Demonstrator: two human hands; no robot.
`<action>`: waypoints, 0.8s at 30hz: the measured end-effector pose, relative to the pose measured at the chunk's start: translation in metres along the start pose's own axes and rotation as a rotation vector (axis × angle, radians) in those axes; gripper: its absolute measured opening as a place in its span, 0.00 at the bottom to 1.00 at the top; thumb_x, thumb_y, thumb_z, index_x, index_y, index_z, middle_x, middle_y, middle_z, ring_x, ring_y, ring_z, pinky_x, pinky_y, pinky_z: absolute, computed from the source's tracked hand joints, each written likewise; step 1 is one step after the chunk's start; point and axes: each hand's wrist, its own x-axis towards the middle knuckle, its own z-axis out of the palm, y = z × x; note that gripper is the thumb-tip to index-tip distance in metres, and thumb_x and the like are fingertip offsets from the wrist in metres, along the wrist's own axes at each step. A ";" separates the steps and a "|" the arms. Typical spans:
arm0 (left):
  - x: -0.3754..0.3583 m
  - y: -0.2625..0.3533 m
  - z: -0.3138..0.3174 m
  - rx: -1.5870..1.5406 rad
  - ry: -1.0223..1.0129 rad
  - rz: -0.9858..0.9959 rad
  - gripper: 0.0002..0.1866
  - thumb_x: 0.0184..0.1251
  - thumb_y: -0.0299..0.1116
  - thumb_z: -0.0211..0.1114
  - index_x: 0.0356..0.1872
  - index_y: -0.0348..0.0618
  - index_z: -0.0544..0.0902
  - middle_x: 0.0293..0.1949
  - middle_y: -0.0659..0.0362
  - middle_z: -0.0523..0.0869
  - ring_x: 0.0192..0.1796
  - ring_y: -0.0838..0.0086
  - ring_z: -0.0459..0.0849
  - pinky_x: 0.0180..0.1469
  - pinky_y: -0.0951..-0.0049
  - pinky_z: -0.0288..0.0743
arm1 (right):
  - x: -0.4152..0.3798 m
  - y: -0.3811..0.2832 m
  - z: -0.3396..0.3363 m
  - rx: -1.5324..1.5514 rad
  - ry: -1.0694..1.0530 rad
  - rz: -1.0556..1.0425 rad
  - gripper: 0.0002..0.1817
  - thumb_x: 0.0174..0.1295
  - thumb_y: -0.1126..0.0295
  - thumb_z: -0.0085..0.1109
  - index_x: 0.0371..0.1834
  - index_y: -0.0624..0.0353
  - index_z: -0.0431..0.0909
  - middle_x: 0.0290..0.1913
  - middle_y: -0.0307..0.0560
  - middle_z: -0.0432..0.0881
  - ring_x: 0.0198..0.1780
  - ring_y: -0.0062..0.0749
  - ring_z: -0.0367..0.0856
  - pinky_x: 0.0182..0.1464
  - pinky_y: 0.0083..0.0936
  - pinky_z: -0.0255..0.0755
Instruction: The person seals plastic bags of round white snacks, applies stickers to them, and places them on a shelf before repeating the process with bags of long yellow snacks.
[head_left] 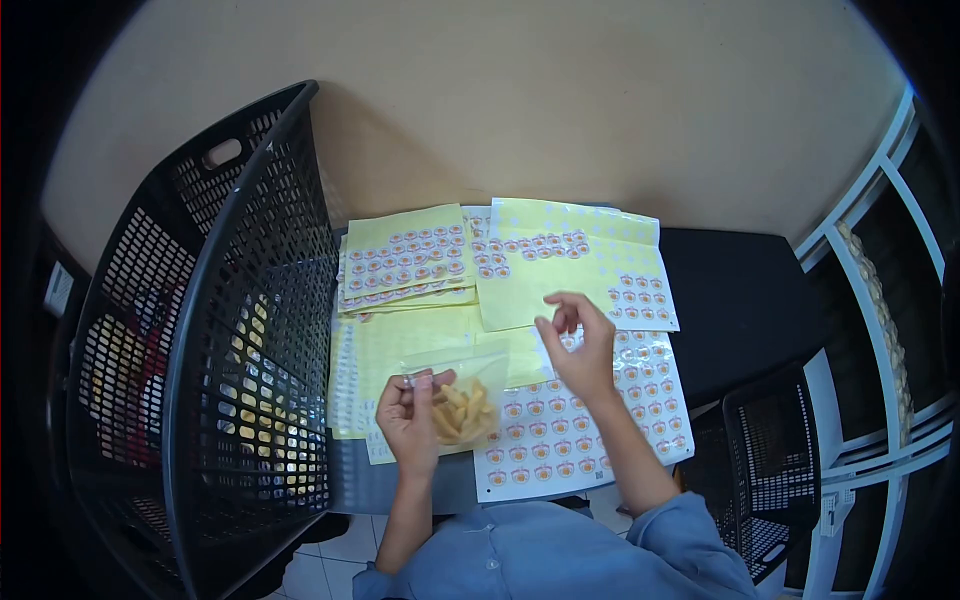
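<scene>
My left hand (408, 415) pinches the top edge of a clear plastic bag (466, 400) holding pale stick-shaped snacks, low over the table. My right hand (578, 345) hovers to the right of the bag above the sticker sheets, thumb and forefinger pinched together; whether a small sticker sits between them I cannot tell. Yellow and white sheets of round orange stickers (560, 270) cover the small table under both hands.
A tall black mesh basket (230, 330) stands at the left, with packets visible through its wall. A smaller black basket (775, 450) sits at the lower right beside a white shelf frame (870, 300). A beige wall is behind the table.
</scene>
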 end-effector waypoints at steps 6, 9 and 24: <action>0.031 -0.017 -0.014 -0.462 0.174 -0.421 0.12 0.63 0.38 0.47 0.33 0.38 0.72 0.28 0.57 0.77 0.31 0.71 0.78 0.41 0.71 0.71 | 0.057 0.103 0.045 -0.156 -0.281 0.000 0.09 0.46 0.76 0.55 0.33 0.63 0.74 0.28 0.47 0.73 0.31 0.33 0.74 0.35 0.25 0.69; 0.066 -0.031 -0.007 -0.534 0.022 -0.662 0.12 0.62 0.38 0.48 0.32 0.39 0.72 0.30 0.59 0.76 0.32 0.71 0.78 0.38 0.74 0.73 | 0.070 0.110 0.062 -0.260 -0.354 0.025 0.10 0.47 0.74 0.54 0.35 0.62 0.75 0.35 0.49 0.73 0.39 0.40 0.74 0.40 0.30 0.69; 0.176 -0.113 0.057 -0.721 -0.179 -0.954 0.20 0.63 0.30 0.35 0.53 0.25 0.56 0.48 0.39 0.69 0.51 0.58 0.72 0.52 0.67 0.71 | 0.069 0.124 0.079 -0.361 -0.277 -0.054 0.03 0.43 0.76 0.54 0.24 0.59 0.73 0.29 0.48 0.72 0.34 0.42 0.73 0.34 0.34 0.69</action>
